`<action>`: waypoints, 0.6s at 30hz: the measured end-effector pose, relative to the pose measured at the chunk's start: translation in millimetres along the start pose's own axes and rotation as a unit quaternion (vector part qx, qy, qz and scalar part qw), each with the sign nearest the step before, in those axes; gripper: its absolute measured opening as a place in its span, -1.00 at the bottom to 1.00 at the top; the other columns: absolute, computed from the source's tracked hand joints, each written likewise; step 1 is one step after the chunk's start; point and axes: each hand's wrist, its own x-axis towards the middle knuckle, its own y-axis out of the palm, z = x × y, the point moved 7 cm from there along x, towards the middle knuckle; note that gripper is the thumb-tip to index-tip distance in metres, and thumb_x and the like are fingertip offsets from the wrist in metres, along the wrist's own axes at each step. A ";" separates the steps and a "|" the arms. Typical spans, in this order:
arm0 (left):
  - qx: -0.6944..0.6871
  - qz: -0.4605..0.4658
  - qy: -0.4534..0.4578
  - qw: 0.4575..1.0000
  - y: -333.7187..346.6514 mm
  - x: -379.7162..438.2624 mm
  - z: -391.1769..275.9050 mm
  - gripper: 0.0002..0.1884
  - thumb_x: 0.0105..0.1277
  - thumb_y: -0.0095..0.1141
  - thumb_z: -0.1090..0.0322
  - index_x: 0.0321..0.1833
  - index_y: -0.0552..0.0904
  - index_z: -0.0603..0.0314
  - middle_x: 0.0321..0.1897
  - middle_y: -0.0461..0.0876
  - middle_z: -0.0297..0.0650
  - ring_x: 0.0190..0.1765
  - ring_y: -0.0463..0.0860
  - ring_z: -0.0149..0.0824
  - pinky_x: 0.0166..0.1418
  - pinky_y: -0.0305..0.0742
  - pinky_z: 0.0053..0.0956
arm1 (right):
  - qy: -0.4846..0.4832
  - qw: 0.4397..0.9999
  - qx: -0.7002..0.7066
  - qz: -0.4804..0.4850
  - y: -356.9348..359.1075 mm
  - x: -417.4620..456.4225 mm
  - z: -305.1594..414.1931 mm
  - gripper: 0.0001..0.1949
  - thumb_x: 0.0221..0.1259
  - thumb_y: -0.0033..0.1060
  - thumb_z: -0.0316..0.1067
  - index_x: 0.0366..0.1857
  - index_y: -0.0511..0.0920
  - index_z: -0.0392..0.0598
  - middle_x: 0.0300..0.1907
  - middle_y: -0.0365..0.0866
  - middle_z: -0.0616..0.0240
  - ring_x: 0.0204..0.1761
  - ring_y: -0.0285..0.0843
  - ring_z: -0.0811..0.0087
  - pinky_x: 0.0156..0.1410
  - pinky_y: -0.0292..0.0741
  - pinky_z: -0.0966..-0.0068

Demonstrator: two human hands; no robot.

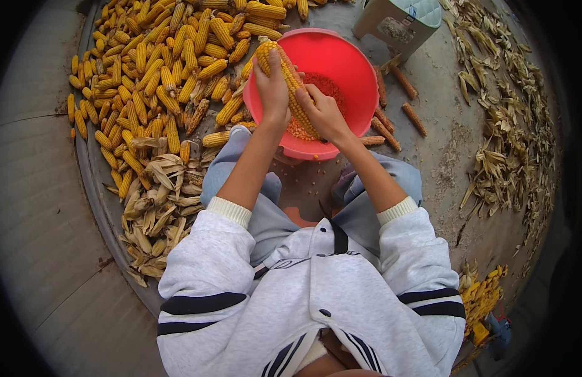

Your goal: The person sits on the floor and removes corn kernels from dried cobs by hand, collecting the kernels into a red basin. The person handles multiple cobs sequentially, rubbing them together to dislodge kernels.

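A yellow corn cob [293, 85], its kernels mostly on and its husk off, slants across the top of a red plastic basin [352, 56]. Around its upper end my left hand [273, 92] is closed, thumb lying along the kernels. My right hand [325, 113] grips the lower part, with the thumb pressed against the rows. Along the cob's right side runs a paler, reddish strip. Loose orange kernels [326, 87] cover the basin's bottom, partly hidden by the hands and the cob. The basin stands in front of my knees.
Husked corn cobs [144, 70] form a large heap on the left, with dry husks [163, 202] nearer me. Several bare cobs [415, 119] lie right of the basin. Behind them stands a pale box-like stool [399, 28]. More husks [503, 141] spread along the far right.
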 end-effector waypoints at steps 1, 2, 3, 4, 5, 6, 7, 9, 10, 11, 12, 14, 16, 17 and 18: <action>0.000 0.002 0.003 1.000 -0.5 0.7 0.2 -0.37 0.38 -0.06 -0.04 0.33 0.11 0.20 -0.40 0.49 -0.17 -0.44 0.57 -0.34 -0.35 0.53 -0.46 | -0.001 1.000 -0.001 -0.004 -0.3 -0.6 1.1 -0.54 0.34 -0.14 0.08 -0.16 0.47 -0.21 -0.43 0.57 -0.13 -0.31 0.59 -0.02 -0.22 0.42 0.24; -0.001 0.005 0.007 1.000 -1.2 2.1 0.7 -0.37 0.38 -0.05 -0.04 0.33 0.10 0.19 -0.39 0.49 -0.17 -0.44 0.57 -0.34 -0.34 0.53 -0.46 | -0.007 1.000 0.000 -0.008 0.0 -0.9 1.6 -0.55 0.35 -0.15 0.07 -0.16 0.47 -0.21 -0.43 0.57 -0.14 -0.31 0.59 -0.04 -0.22 0.42 0.24; -0.002 0.008 0.011 1.000 -1.6 3.5 1.2 -0.36 0.38 -0.05 -0.04 0.34 0.10 0.19 -0.39 0.49 -0.17 -0.44 0.57 -0.34 -0.34 0.53 -0.46 | -0.014 1.000 0.000 -0.011 0.1 -0.8 2.3 -0.55 0.37 -0.17 0.05 -0.16 0.48 -0.21 -0.43 0.56 -0.15 -0.30 0.58 -0.05 -0.22 0.42 0.23; 0.006 0.002 0.019 1.000 -3.0 4.4 1.3 -0.43 0.38 -0.05 -0.05 0.25 0.17 0.19 -0.39 0.51 -0.16 -0.43 0.58 -0.32 -0.34 0.54 -0.44 | -0.021 1.000 0.001 -0.014 0.0 -0.8 2.9 -0.56 0.38 -0.19 0.04 -0.17 0.48 -0.21 -0.43 0.56 -0.15 -0.30 0.57 -0.07 -0.22 0.42 0.23; 0.014 -0.004 0.028 0.999 -4.3 5.0 1.5 -0.49 0.38 -0.06 -0.06 0.15 0.23 0.19 -0.39 0.52 -0.14 -0.43 0.59 -0.30 -0.34 0.56 -0.42 | -0.022 1.000 -0.002 -0.013 0.2 -0.7 2.7 -0.56 0.38 -0.20 0.03 -0.16 0.48 -0.21 -0.42 0.56 -0.16 -0.28 0.57 -0.08 -0.21 0.42 0.22; 0.023 -0.009 0.037 0.999 -4.0 4.5 0.0 -0.53 0.37 -0.06 -0.07 0.06 0.30 0.19 -0.40 0.53 -0.13 -0.42 0.61 -0.28 -0.34 0.57 -0.39 | -0.021 1.000 -0.004 -0.012 -0.1 -0.6 1.8 -0.57 0.39 -0.22 0.02 -0.15 0.48 -0.21 -0.41 0.56 -0.16 -0.27 0.56 -0.09 -0.21 0.42 0.21; 0.028 -0.010 0.029 0.999 -3.8 3.5 0.7 -0.53 0.37 -0.06 -0.06 0.06 0.30 0.20 -0.40 0.53 -0.13 -0.43 0.61 -0.28 -0.34 0.57 -0.40 | -0.021 1.000 -0.007 -0.011 -0.3 -0.6 0.7 -0.57 0.40 -0.23 0.01 -0.15 0.49 -0.21 -0.40 0.56 -0.17 -0.26 0.55 -0.11 -0.20 0.42 0.20; 0.037 -0.012 0.014 0.999 -4.1 1.2 1.1 -0.54 0.37 -0.06 -0.06 0.06 0.30 0.20 -0.41 0.53 -0.13 -0.44 0.60 -0.29 -0.35 0.56 -0.41 | -0.034 0.999 -0.006 -0.019 0.9 -0.2 -2.3 -0.57 0.40 -0.25 0.00 -0.15 0.49 -0.21 -0.38 0.57 -0.17 -0.24 0.55 -0.12 -0.17 0.42 0.19; 0.034 -0.011 0.016 0.999 -4.1 1.5 1.4 -0.54 0.37 -0.06 -0.06 0.06 0.30 0.20 -0.41 0.53 -0.13 -0.44 0.60 -0.29 -0.36 0.56 -0.41 | -0.041 0.999 -0.005 -0.023 0.9 0.0 -2.6 -0.57 0.41 -0.26 -0.01 -0.15 0.49 -0.21 -0.37 0.57 -0.17 -0.23 0.55 -0.12 -0.15 0.42 0.18; 0.032 -0.010 0.017 0.999 -4.5 1.9 2.3 -0.54 0.38 -0.06 -0.06 0.05 0.30 0.20 -0.41 0.53 -0.13 -0.44 0.60 -0.30 -0.36 0.56 -0.41 | -0.036 0.999 -0.007 -0.018 0.9 0.1 -3.7 -0.57 0.41 -0.26 -0.01 -0.14 0.50 -0.21 -0.35 0.57 -0.17 -0.21 0.55 -0.12 -0.14 0.42 0.18; 0.030 -0.008 0.020 0.999 -5.1 2.4 2.8 -0.54 0.38 -0.06 -0.06 0.05 0.30 0.19 -0.42 0.53 -0.13 -0.45 0.59 -0.30 -0.37 0.56 -0.42 | -0.032 0.999 -0.009 -0.014 1.2 0.3 -4.1 -0.57 0.41 -0.26 -0.02 -0.12 0.50 -0.22 -0.34 0.57 -0.17 -0.20 0.55 -0.12 -0.12 0.43 0.18; 0.032 -0.003 0.022 0.999 -5.9 3.5 4.1 -0.55 0.38 -0.06 -0.05 0.05 0.30 0.20 -0.42 0.53 -0.13 -0.45 0.59 -0.30 -0.37 0.56 -0.42 | -0.036 0.999 0.000 -0.023 -0.8 2.1 -5.6 -0.57 0.41 -0.26 -0.02 -0.09 0.51 -0.22 -0.30 0.58 -0.16 -0.17 0.55 -0.11 -0.10 0.43 0.19; 0.025 0.004 0.017 1.000 -3.5 1.5 2.1 -0.55 0.38 -0.07 -0.05 0.04 0.30 0.20 -0.41 0.54 -0.12 -0.45 0.59 -0.30 -0.37 0.56 -0.42 | -0.052 0.997 0.021 -0.050 -5.5 5.4 -7.6 -0.56 0.41 -0.27 -0.02 -0.06 0.52 -0.21 -0.26 0.58 -0.14 -0.15 0.55 -0.09 -0.09 0.43 0.20; 0.016 0.009 0.012 1.000 -2.3 0.0 1.7 -0.56 0.39 -0.07 -0.04 0.04 0.30 0.20 -0.41 0.54 -0.12 -0.45 0.59 -0.30 -0.36 0.56 -0.42 | -0.046 0.998 0.007 -0.041 -6.1 5.6 -9.5 -0.54 0.43 -0.29 -0.01 0.01 0.49 -0.19 -0.23 0.60 -0.11 -0.12 0.57 0.01 -0.07 0.44 0.26; 0.006 0.014 0.006 1.000 -0.6 -1.0 0.7 -0.56 0.39 -0.07 -0.04 0.03 0.30 0.21 -0.41 0.54 -0.12 -0.45 0.59 -0.31 -0.35 0.56 -0.42 | -0.041 0.999 -0.008 -0.033 -7.4 5.9 -9.0 -0.53 0.44 -0.32 0.01 0.08 0.46 -0.17 -0.20 0.61 -0.07 -0.10 0.59 0.12 -0.05 0.44 0.32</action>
